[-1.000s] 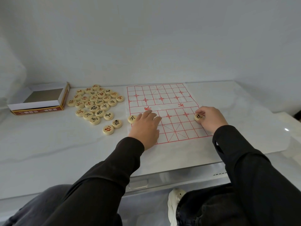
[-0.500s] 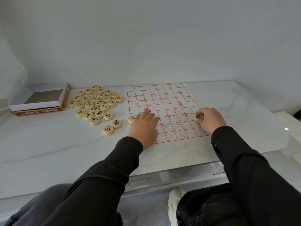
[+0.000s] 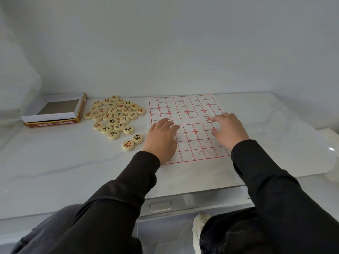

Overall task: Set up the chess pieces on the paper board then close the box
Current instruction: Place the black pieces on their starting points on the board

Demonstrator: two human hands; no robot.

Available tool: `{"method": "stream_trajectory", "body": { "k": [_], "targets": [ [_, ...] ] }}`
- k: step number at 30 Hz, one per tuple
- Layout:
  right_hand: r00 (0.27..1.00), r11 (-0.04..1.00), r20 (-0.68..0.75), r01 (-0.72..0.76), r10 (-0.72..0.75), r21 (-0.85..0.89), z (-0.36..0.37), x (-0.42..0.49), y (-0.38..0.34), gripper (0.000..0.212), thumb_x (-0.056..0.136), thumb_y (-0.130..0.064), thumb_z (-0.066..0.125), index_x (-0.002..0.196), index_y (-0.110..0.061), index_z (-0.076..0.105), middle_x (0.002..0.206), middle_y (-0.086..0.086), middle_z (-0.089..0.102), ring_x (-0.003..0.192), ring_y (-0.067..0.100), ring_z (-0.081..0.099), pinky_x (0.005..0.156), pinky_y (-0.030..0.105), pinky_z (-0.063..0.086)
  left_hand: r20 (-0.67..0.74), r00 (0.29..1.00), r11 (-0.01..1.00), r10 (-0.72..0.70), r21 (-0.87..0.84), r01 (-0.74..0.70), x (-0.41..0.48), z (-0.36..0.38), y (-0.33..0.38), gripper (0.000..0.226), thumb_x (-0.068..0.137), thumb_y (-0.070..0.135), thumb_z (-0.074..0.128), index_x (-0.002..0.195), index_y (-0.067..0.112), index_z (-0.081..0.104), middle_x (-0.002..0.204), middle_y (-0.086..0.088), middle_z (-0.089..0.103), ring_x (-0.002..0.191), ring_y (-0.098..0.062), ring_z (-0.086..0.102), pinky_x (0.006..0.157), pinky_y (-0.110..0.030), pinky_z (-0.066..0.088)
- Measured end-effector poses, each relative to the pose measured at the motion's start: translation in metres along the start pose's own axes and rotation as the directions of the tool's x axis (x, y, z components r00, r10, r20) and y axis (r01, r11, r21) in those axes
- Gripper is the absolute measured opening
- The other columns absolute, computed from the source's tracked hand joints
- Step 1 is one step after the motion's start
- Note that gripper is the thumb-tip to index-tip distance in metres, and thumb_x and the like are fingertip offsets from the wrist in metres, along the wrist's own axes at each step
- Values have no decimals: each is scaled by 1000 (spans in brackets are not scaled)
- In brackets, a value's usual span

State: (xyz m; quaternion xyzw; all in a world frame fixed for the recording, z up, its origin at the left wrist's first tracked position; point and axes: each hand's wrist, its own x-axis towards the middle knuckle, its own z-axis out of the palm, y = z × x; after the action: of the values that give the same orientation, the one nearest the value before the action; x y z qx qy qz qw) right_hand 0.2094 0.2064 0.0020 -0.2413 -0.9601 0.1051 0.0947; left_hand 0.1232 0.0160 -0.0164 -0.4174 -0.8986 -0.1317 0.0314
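- My left hand and right hand lie flat, fingers spread, on the paper board.
- It looks thin, light, slippery: press, don't pinch.
- Pieces heaped on the counter beside it: hard discs, pinch rims.

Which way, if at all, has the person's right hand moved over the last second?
Yes: the right hand slid left, from the paper board's right edge inward onto its grid.
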Motion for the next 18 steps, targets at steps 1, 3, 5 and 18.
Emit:
{"method": "stream_trajectory", "body": {
  "k": [1, 3, 5, 18],
  "targets": [
    [1000, 1000, 6, 21, -21, 6, 1, 1, -8, 43, 88, -19, 62, 130, -16, 53, 132, 5, 51, 125, 23, 41, 105, 34, 34, -4, 1000, 1000, -11, 2, 11, -1, -1, -2, 47, 96, 26, 42, 142, 21, 34, 149, 1, 32, 142, -19, 15, 116, -35, 13],
    [998, 998, 23, 54, -55, 15, 5, 3, -26, 43, 88, -19, 62, 130, -17, 52, 135, 5, 50, 128, 23, 40, 108, 34, 32, 1, 999, 999, -45, 9, 45, -4, -4, -9, 48, 95, 26, 42, 142, 21, 34, 149, 1, 32, 142, -19, 15, 117, -36, 13],
    [995, 995, 39, 95, -96, 14, 9, 5, -44, 43, 89, -20, 61, 130, -17, 51, 138, 4, 48, 132, 22, 37, 110, 34, 29, -4, 997, 997, -78, 9, 78, -7, -7, -16, 47, 95, 26, 42, 141, 21, 34, 149, 0, 32, 142, -20, 15, 116, -37, 14],
    [961, 946, 18, 267, -275, 184, 37, 20, -140, 39, 90, -12, 55, 129, -16, 53, 131, 2, 51, 126, 19, 39, 104, 32, 35, -73, 944, 947, -321, -30, 320, -21, -21, -83, 46, 92, 22, 45, 138, 18, 41, 143, 0, 41, 138, -20, 24, 114, -37, 22]
  ]
}}
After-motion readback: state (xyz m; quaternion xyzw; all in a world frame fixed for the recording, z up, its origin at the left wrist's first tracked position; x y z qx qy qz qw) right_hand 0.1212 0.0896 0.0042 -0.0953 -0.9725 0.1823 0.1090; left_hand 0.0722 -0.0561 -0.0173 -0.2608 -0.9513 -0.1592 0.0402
